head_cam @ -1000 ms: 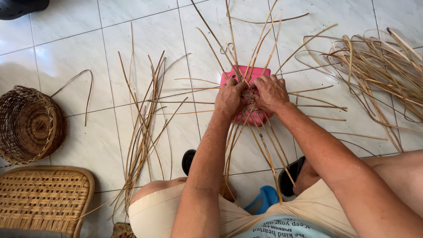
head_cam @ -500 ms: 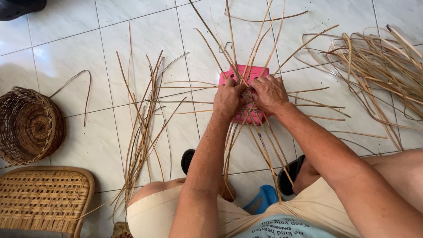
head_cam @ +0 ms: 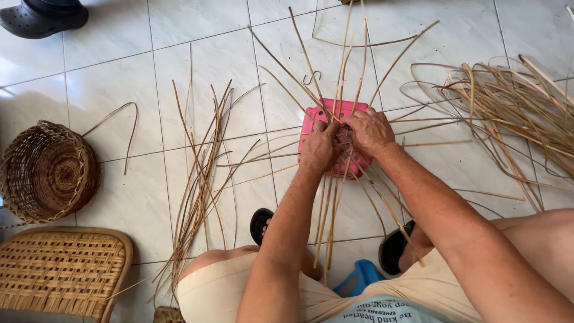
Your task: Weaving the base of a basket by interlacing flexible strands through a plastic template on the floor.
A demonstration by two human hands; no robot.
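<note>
Left hand (head_cam: 318,146) and right hand (head_cam: 369,130) meet over a pink block (head_cam: 326,113) on the tiled floor (head_cam: 119,90), fingers of both curled tight, pinching crossed cane strips (head_cam: 335,197) at the centre (exact grip hidden beneath knuckles). Loose strip bundle (head_cam: 197,179) left; woven basket (head_cam: 48,170) far left.
</note>
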